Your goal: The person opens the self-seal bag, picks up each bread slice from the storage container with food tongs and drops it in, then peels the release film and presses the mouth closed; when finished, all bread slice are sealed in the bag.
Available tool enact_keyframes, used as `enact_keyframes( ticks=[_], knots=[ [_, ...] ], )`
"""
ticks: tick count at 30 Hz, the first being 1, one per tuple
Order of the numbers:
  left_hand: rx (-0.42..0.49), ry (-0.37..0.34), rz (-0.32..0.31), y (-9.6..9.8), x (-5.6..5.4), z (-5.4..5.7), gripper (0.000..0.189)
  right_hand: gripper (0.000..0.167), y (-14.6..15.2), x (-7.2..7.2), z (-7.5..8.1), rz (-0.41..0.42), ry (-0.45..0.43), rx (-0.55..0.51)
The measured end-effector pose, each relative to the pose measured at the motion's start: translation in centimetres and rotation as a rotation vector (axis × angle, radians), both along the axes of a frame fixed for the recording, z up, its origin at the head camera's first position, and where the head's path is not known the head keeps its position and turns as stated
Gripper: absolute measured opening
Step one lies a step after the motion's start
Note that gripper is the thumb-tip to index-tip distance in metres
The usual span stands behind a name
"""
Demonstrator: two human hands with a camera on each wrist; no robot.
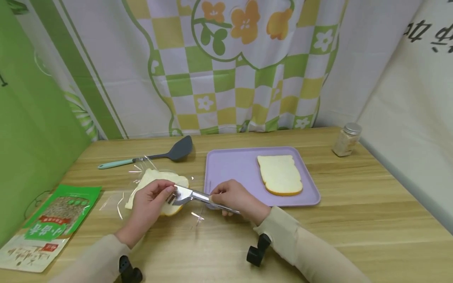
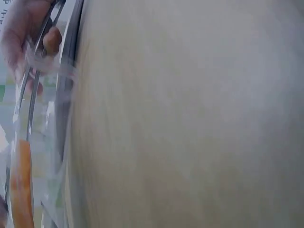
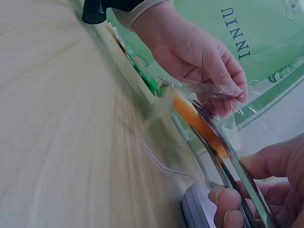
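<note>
My right hand [image 1: 240, 198] grips a pair of metal tongs [image 1: 201, 196], whose head reaches left over a slice of bread [image 1: 153, 179]. That slice lies in a clear plastic bag [image 1: 112, 202]. In the right wrist view the tongs [image 3: 247, 183] have one arm on each side of the orange-crusted slice [image 3: 199, 123]. There my left hand [image 3: 194, 54] pinches the bag's edge between thumb and fingers. Seen from the head, the left hand [image 1: 150, 200] partly covers the slice. A second slice [image 1: 281, 175] rests on a purple tray [image 1: 230, 165].
Behind the bagged bread lies a spatula [image 1: 180, 149] with a mint handle. A green and white seed packet [image 1: 58, 218] is at the left of the wooden table [image 1: 212, 251]. At the back right stands a silver-lidded jar [image 1: 347, 139]. A patterned curtain [image 1: 244, 78] hangs behind.
</note>
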State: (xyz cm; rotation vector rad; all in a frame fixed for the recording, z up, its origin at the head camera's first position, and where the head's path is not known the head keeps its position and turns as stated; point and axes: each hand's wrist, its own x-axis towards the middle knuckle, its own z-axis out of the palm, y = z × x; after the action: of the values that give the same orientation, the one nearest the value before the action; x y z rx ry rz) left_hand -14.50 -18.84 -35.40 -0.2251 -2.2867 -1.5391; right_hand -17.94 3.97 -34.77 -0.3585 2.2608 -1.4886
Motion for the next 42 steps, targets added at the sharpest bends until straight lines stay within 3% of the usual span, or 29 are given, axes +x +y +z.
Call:
enact_keyframes(
  ticks=[4, 9, 16, 20, 24, 28, 33, 37, 42],
  knots=[
    [-0.028, 0.017, 0.021, 0.2, -0.2, 0.2, 0.007, 0.013, -0.7, 0.0, 0.3, -0.002, 0.011, 0.031],
    [-0.125, 0.025, 0.077, -0.8, -0.9, 0.0, 0.01, 0.011, -0.9, 0.1, 0.3, 0.012, 0.028, 0.119],
    [-0.16, 0.018, 0.093, -1.7, -1.2, -0.4, 0.009, 0.014, 0.0, 0.0, -0.1, 0.021, -0.043, 0.032],
    [-0.099, 0.005, 0.093, -1.4, -1.1, -0.3, 0.009, 0.015, 0.3, 0.0, -0.5, 0.018, -0.101, -0.051],
    [0.033, -0.019, 0.093, -0.9, -0.9, -0.4, 0.01, 0.014, 0.2, 0.1, -0.8, 0.015, -0.136, -0.089],
    [0.138, -0.033, 0.071, -0.2, -0.5, -0.3, 0.011, 0.014, -0.5, 0.1, -0.6, 0.008, -0.11, -0.069],
    [0.161, -0.015, 0.038, 0.2, -0.3, 0.0, 0.011, 0.013, -1.3, 0.1, -0.3, -0.002, -0.034, -0.012],
    [0.017, 0.039, 0.095, -0.2, -0.4, 0.4, 0.007, 0.01, -1.6, 0.1, -0.2, -0.003, 0.049, 0.093],
    [-0.246, 0.192, 0.087, -1.1, -0.7, 1.1, 0.006, 0.009, -1.5, 0.2, 0.3, 0.024, 0.09, 0.204]
  ],
)
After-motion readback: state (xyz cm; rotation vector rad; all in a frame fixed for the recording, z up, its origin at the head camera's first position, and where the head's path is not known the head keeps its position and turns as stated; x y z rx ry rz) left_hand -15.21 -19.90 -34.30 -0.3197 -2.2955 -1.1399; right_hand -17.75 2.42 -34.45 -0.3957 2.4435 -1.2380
